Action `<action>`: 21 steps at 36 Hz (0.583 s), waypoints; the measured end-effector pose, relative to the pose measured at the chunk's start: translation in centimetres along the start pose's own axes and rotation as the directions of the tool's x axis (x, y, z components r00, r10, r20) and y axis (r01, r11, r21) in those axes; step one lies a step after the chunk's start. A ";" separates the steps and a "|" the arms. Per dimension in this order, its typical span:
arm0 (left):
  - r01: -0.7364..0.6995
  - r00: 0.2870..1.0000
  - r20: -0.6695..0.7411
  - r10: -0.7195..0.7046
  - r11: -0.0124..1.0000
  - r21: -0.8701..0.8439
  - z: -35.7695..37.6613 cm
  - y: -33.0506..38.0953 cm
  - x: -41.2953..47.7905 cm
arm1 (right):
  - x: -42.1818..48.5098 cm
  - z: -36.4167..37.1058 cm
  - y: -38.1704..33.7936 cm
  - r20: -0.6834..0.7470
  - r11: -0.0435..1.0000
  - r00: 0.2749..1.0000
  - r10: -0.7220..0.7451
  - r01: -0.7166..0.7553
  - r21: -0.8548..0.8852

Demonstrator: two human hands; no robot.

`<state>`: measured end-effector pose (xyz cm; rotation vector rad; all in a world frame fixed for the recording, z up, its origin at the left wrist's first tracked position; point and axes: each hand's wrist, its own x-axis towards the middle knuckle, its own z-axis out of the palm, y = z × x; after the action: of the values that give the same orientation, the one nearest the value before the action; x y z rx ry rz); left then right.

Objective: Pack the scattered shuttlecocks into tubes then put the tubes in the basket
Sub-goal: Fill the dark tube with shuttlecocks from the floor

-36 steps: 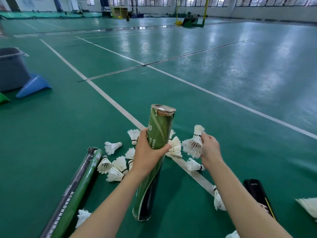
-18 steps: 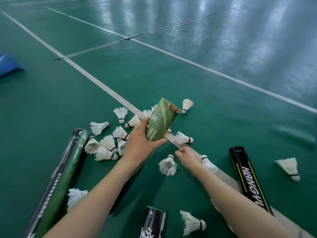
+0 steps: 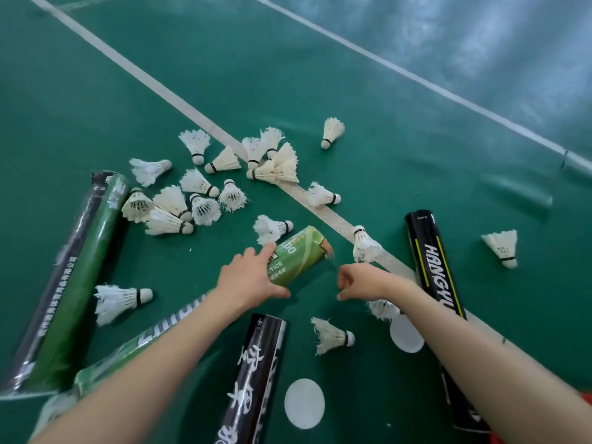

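Badminton court floor (image 3: 368,149), green, crossed by 2 white lines (image 3: 150,81). Shuttlecocks (image 3: 205,208), white feathered: about 21 lying loose, the count unsure where they overlap; roughly 14 heaped from 10 to 12 o'clock of the hands, 1 touching the held tube at 12 o'clock, 2 on the nearer line at 1 o'clock, 1 alone at 3 o'clock, 1 alone at 1 o'clock beyond the heap, 1 at 9 o'clock, 1 at 5 o'clock, 1 partly hidden under the right forearm. Tubes: 4 counted. Green tube (image 3: 299,257), 1, slanting from 7 o'clock up to its open mouth, torn at the rim, in mid-frame; left hand (image 3: 250,283) wrapped round it just below the mouth. Right hand (image 3: 362,283) just beside that mouth, apart from the left, fingers curled downward; whether it holds anything cannot be told. Green-and-black wrapped tube (image 3: 73,277), 1, lying at 9 o'clock. Black HANGYU tube (image 3: 429,257), 1, lying at 3 o'clock, partly under the right forearm. Black tube with white characters (image 3: 256,373), 1, at 6 o'clock. White round lids (image 3: 304,403), 2, flat on the floor at 5 o'clock
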<state>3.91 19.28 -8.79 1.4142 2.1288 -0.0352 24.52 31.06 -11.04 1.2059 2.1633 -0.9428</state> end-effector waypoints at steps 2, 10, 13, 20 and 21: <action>-0.006 1.000 0.003 0.006 1.000 0.013 0.5 0.1 -0.2 | -0.7 0.6 0.6 0.022 1.000 1.000 -0.008 0.009 -0.023; -0.049 0.999 -0.009 0.050 0.994 0.097 1.0 1.3 -0.4 | -3.8 2.0 2.1 -0.415 0.967 0.873 -0.255 0.231 -0.107; -0.041 0.999 -0.006 0.042 0.995 0.093 0.9 1.1 -0.4 | -5.6 3.9 1.2 -0.377 0.846 0.757 -0.533 0.470 -0.252; -0.051 0.998 -0.015 0.054 0.989 0.141 1.1 0.3 -1.3 | -6.1 11.1 -1.5 -0.004 0.546 0.588 -0.809 0.748 -0.378; -0.052 0.998 -0.020 0.055 0.989 0.141 1.2 0.2 -1.4 | -5.9 11.7 -1.5 0.026 0.535 0.588 -0.808 0.752 -0.386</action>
<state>5.02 17.81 -9.01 1.5590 2.1428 -0.1514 27.04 18.45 -13.95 0.0418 2.9066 -0.6948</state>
